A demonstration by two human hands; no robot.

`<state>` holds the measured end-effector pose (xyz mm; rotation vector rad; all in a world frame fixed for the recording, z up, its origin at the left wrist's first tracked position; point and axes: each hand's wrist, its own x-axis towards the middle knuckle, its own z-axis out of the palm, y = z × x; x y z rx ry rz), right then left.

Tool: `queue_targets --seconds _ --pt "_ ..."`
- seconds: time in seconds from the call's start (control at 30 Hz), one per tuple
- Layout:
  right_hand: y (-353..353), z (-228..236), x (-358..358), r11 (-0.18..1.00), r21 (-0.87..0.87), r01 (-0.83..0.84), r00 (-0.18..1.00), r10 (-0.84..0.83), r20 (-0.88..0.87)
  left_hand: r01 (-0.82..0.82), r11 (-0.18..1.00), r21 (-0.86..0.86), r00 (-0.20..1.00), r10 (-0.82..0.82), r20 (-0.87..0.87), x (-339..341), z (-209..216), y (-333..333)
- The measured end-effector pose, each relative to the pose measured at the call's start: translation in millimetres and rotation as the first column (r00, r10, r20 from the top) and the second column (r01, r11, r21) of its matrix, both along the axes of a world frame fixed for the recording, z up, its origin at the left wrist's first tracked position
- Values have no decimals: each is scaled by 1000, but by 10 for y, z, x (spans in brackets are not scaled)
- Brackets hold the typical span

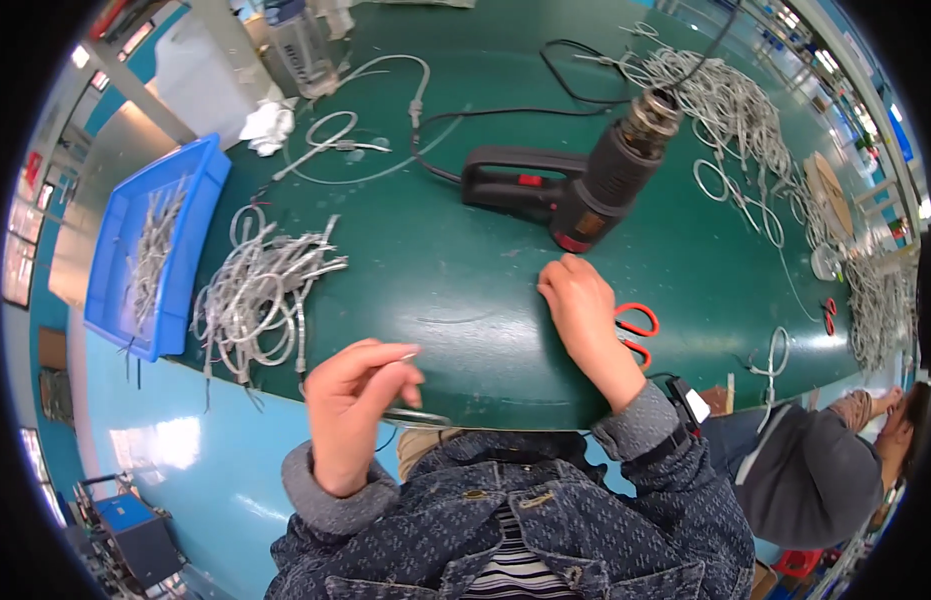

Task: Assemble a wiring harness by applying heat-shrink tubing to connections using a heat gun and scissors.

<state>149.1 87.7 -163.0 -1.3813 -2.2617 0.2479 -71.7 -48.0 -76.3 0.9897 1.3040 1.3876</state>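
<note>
My left hand is at the table's near edge, fingers curled in toward the thumb. A tiny pale tip shows at its forefinger, and a thin silver metal piece sticks out beneath the hand; whether the two belong together I cannot tell. My right hand rests on the table with its fingers bent closed, and what they hold, if anything, is hidden. Just beyond those fingers a dark heat gun stands nozzle up. Scissors with orange handles lie beside my right wrist, their blades hidden.
Bundled grey cables lie left, beside a blue tray of thin pieces. A larger cable heap spreads far right. The gun's black cord crosses the green table. A person sits at lower right.
</note>
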Motion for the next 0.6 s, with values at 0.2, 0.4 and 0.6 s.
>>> queue_targets --seconds 0.2,0.4,0.6 --pt "29 -9 39 1000 24 16 1000 -16 -12 23 997 70 997 -28 67 131 11 149" --pt "128 94 293 998 -44 40 955 -51 -293 -1 996 89 1000 -1 20 78 23 120" --pt "53 106 358 999 -48 21 974 -31 -225 -65 977 204 992 85 -95 93 127 64"
